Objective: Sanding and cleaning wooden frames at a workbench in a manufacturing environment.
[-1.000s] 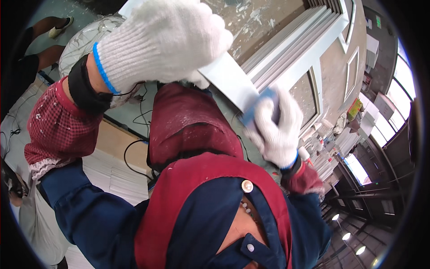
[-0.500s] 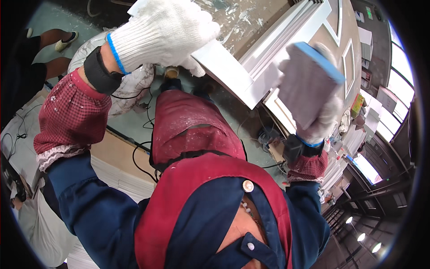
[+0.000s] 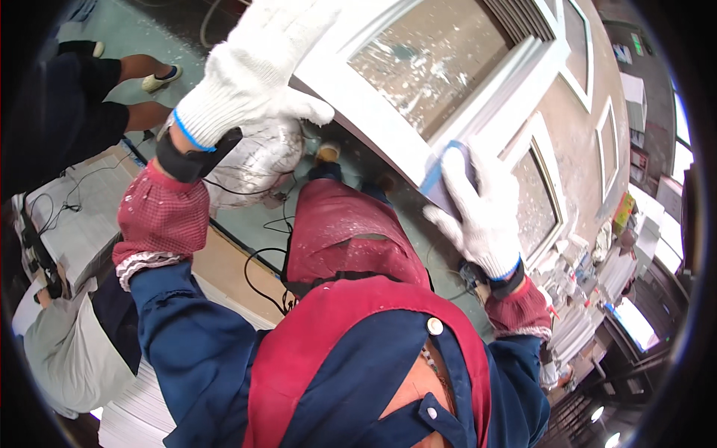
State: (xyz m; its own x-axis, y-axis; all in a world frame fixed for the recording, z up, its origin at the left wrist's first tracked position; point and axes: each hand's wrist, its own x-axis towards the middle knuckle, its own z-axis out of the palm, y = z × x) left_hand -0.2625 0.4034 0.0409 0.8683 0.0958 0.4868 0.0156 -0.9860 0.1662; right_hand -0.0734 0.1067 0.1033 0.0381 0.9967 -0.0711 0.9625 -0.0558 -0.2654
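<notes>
Up in front of the person's chest, a white panelled door frame (image 3: pixel 388 123) is steadied by the gloved left hand (image 3: pixel 243 75), curled over its near edge. The gloved right hand (image 3: pixel 478 213) presses a blue-edged sanding block (image 3: pixel 441 179) flat against the rail, fingers spread. Such a frame looks stiff but bulky, best gripped by its solid rails.
</notes>
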